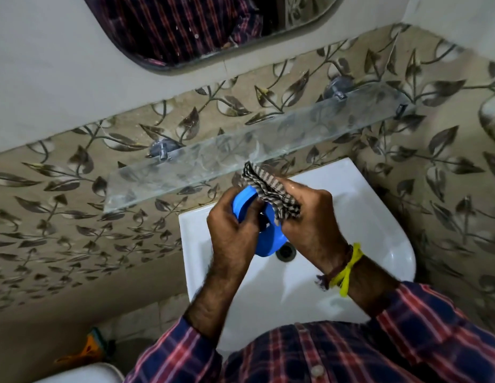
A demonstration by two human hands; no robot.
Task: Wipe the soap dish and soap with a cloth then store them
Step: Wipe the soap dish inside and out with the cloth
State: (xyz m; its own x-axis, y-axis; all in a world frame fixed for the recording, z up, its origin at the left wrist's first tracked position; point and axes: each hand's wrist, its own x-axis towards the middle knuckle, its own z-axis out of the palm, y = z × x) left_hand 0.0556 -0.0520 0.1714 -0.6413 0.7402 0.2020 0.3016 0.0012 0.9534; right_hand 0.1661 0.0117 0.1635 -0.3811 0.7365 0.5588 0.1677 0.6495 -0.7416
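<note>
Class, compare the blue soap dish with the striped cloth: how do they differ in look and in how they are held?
The soap dish is plain bright blue, smooth and rigid; the cloth is brown-and-pale striped, soft and folded. The left hand grips the soap dish, while the right hand grips the cloth. The cloth lies on the dish's upper part. Both are held above the white sink.

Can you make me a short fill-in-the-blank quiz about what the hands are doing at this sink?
1. The left hand holds a soap dish whose colour is ____.
2. The right hand presses a striped ____ against the dish.
3. Both hands work above a white ____.
4. The glass shelf on the wall has ____ on it.

Missing words: blue; cloth; sink; nothing
</note>
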